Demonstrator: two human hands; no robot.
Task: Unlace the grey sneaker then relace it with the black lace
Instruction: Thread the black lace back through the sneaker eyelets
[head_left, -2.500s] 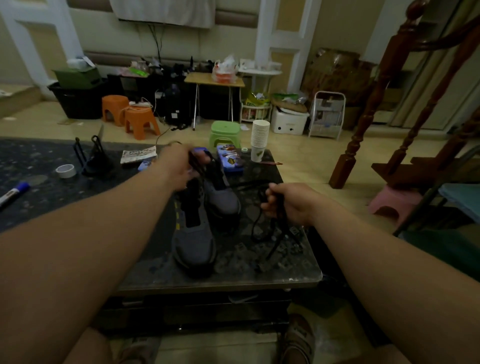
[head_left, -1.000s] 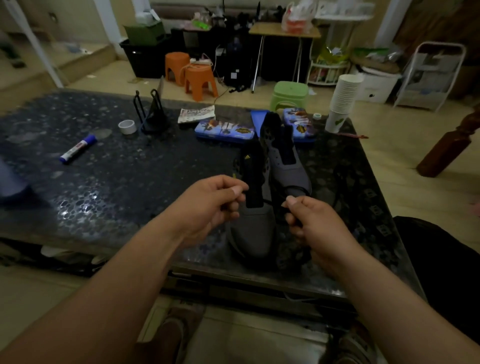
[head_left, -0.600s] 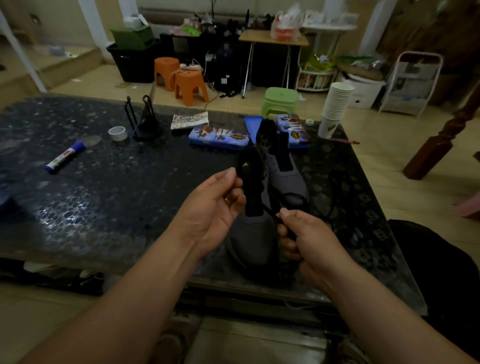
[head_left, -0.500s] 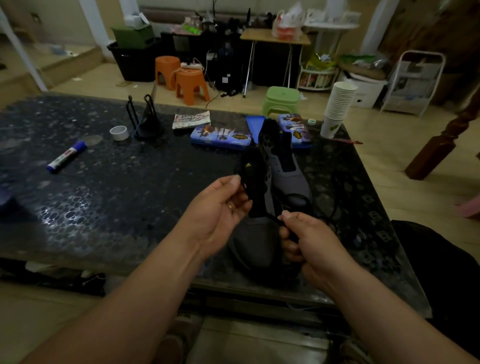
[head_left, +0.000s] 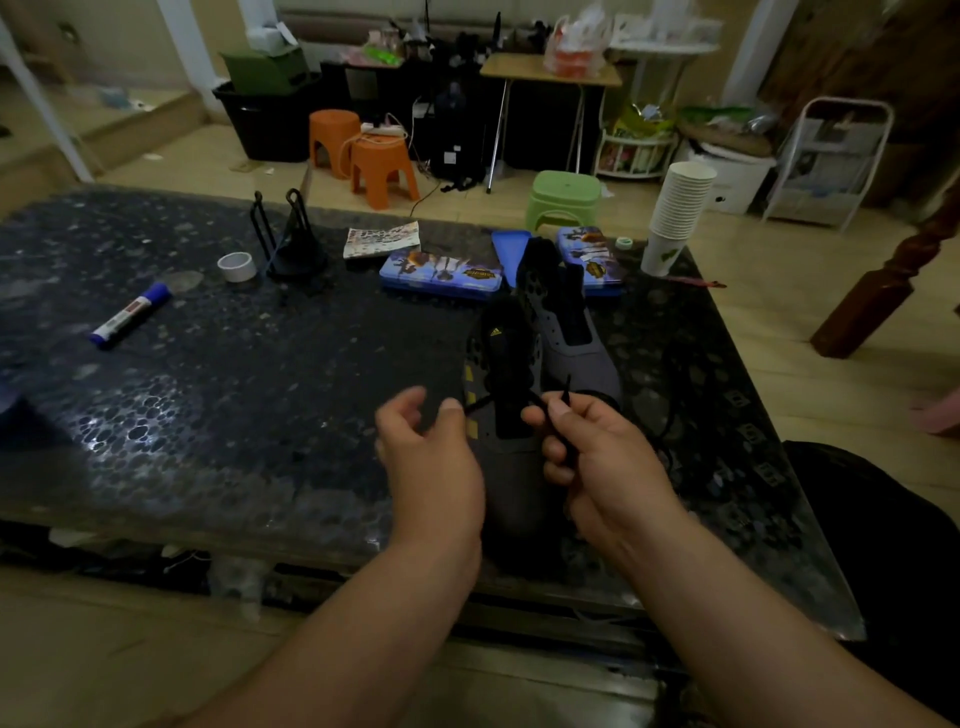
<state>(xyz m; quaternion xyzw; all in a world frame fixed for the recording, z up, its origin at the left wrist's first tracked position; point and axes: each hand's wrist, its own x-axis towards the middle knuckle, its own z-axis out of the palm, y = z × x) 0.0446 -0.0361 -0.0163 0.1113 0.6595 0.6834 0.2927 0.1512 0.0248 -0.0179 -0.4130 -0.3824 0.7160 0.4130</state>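
Two grey sneakers stand side by side on the dark speckled table (head_left: 234, 415). The near grey sneaker (head_left: 511, 467) lies between my hands; the far one (head_left: 574, 332) is behind it. My right hand (head_left: 602, 467) pinches the black lace (head_left: 563, 397), whose tip sticks up above my thumb. From there the lace crosses the near sneaker's black tongue toward my left hand (head_left: 431, 462). That hand hovers at the shoe's left side with loosely curled fingers, thumb and forefinger apart, a fingertip next to the lace. More black lace lies loose on the table to the right (head_left: 675, 405).
On the table lie a blue-capped marker (head_left: 130, 322), a tape roll (head_left: 236, 266), a black wire stand (head_left: 291, 244), a leaflet (head_left: 382, 240), two printed tins (head_left: 441, 270) and a stack of paper cups (head_left: 678, 218). Stools and clutter stand on the floor beyond.
My left hand has let go of the shoe's tongue and dropped down and left, fingers apart. My right hand still pinches the lace, tip now pointing up over the tongue.
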